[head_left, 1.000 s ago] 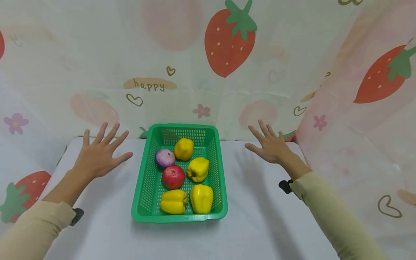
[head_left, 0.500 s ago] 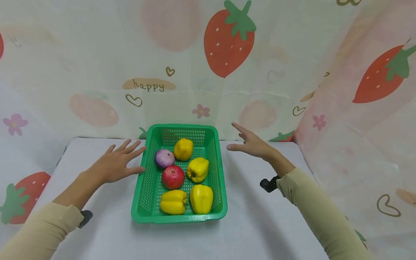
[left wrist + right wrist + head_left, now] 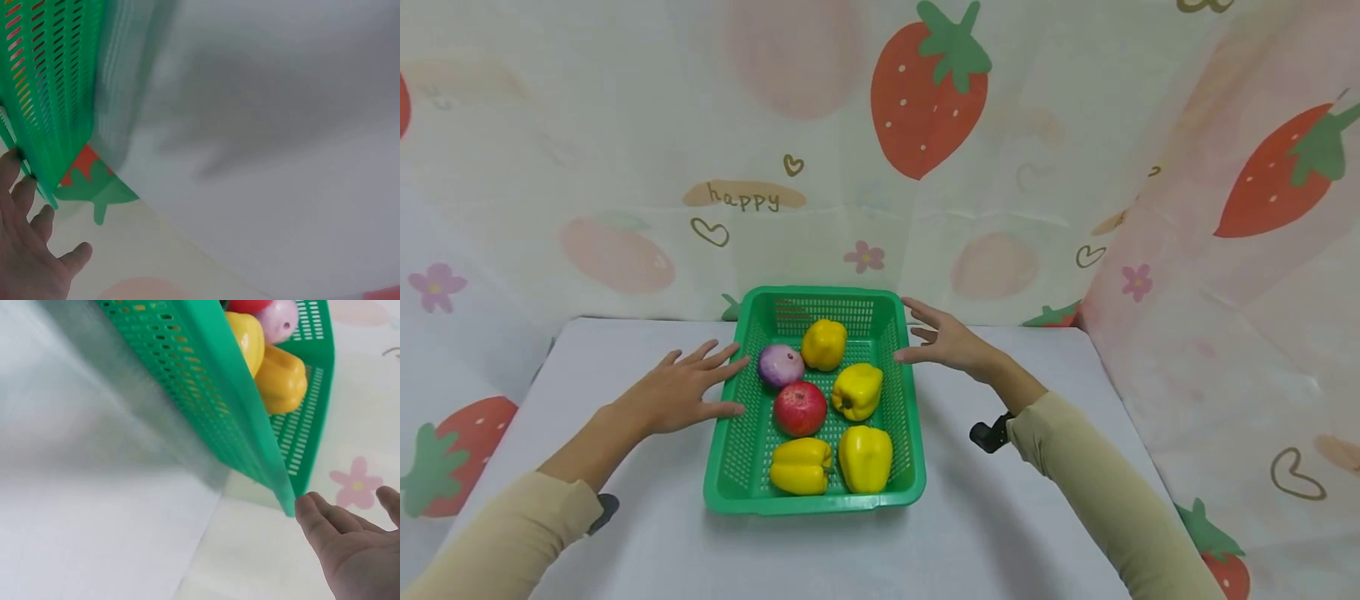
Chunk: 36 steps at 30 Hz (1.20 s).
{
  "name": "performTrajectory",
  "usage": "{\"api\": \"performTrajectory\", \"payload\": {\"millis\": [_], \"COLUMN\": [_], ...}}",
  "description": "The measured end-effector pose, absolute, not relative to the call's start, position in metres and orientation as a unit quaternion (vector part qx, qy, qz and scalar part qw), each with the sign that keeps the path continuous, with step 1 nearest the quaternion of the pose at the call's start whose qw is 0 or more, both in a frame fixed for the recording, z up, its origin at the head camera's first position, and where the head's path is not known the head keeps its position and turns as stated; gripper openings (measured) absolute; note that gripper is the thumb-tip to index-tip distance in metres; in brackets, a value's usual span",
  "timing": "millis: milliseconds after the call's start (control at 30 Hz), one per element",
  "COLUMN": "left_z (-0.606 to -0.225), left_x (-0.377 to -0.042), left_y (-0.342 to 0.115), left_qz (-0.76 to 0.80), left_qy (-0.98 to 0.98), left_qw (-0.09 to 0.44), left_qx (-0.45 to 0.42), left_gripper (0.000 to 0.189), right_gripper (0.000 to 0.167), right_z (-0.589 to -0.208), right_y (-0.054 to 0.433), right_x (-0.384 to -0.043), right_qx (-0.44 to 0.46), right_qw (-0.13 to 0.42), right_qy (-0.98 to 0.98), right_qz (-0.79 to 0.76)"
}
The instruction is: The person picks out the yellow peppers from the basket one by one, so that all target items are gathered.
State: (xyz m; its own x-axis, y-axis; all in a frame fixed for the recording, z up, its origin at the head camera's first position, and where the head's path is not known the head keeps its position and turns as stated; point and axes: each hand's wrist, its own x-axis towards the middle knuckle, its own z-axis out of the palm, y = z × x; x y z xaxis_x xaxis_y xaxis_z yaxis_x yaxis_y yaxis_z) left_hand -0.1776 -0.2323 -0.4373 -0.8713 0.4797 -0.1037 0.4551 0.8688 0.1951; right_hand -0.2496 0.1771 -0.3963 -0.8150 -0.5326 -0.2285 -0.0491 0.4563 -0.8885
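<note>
green perforated plastic basket (image 3: pixel 812 505), w/ shiny yellow blocky peppers (image 3: pixel 865 459), round purple onion (image 3: pixel 781 366) & round red pomegranate (image 3: pixel 800 408) inside, sits btwn bare left hand (image 3: pixel 679 396) & bare right hand (image 3: pixel 952 343), fingers apart, no grip seen: prob. barely begun, handling tbd.

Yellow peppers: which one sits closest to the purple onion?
The rearmost pepper in the green basket, right beside the purple onion; the middle pepper, front-left pepper and front-right pepper all lie farther from it.

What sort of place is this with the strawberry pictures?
Probably a little indoor tabletop setup: a white table, a strawberry-print backdrop behind it, and a green basket holding yellow bell peppers.
</note>
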Motion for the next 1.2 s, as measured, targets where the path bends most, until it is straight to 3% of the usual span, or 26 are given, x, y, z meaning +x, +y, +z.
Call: {"api": "performTrajectory", "payload": {"millis": [400,1200], "left_z": [-0.430,-0.435], "left_x": [-0.186,-0.184], "left_y": [-0.234,-0.234], "left_qz": [0.100,0.117], "left_qy": [0.950,0.951], "left_qw": [0.102,0.088], "left_qx": [0.279,0.273], "left_gripper": [0.080,0.077], "right_gripper": [0.095,0.103], "right_z": [-0.416,-0.434], "right_y": [0.142,0.105], "right_x": [-0.245,-0.240], "right_qx": [-0.164,-0.163], "right_qw": [0.291,0.314], "right_qy": [0.805,0.827], "right_qz": [-0.491,-0.438]}}
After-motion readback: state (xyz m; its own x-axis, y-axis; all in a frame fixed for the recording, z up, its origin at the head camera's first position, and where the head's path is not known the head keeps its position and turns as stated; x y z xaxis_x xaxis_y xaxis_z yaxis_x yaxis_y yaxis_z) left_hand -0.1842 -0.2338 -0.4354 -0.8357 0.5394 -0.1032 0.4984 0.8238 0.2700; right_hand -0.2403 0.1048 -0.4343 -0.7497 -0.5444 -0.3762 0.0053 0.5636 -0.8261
